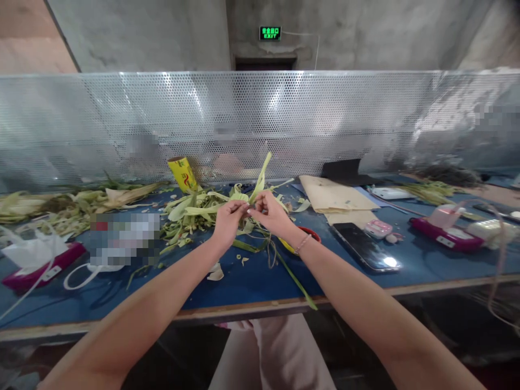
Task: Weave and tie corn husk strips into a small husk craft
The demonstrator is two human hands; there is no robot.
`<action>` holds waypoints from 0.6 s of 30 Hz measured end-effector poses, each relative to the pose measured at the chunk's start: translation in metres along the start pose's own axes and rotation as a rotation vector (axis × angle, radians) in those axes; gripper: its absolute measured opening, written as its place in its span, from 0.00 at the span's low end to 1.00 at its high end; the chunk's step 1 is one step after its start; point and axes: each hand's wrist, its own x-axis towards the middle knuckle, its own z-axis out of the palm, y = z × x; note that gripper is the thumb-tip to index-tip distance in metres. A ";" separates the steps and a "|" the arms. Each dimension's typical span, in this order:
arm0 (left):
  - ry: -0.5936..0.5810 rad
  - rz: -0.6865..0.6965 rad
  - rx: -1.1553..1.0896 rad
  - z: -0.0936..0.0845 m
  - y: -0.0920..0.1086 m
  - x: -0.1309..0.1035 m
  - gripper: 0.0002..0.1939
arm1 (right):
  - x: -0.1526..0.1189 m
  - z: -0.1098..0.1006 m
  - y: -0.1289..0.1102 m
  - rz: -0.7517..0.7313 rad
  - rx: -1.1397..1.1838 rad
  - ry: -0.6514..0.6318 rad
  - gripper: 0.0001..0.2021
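Both my hands meet above the middle of the blue table (252,281). My left hand (227,219) and my right hand (270,211) pinch the same bundle of pale green leaf strips (258,181), whose longest blade sticks up and away from me. More strips hang below my hands, and one long green blade (294,281) trails to the table's front edge. A loose heap of leaf strips (190,214) lies just behind my left hand. A thin bracelet sits on my right wrist.
A yellow roll (182,173) stands behind the heap. Husks (60,203) are piled at the left, with a white mask (87,271) and pink devices (447,233). A phone (365,246), brown paper (337,197) and red scissors (311,233) lie right. A perforated metal screen (260,119) closes the back.
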 end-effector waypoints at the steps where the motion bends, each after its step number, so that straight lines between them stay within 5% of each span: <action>1: 0.013 0.006 -0.006 0.000 -0.001 0.000 0.10 | 0.000 0.001 -0.001 0.019 -0.053 0.033 0.12; 7: 0.092 0.083 0.038 -0.001 -0.003 0.001 0.10 | 0.000 0.012 -0.003 0.094 -0.267 0.011 0.16; 13: 0.071 0.096 0.119 -0.001 -0.005 0.002 0.09 | 0.002 0.016 -0.003 0.437 0.323 -0.218 0.04; 18: -0.003 0.099 0.264 -0.002 -0.002 0.000 0.07 | 0.004 0.015 -0.009 0.625 0.704 -0.256 0.09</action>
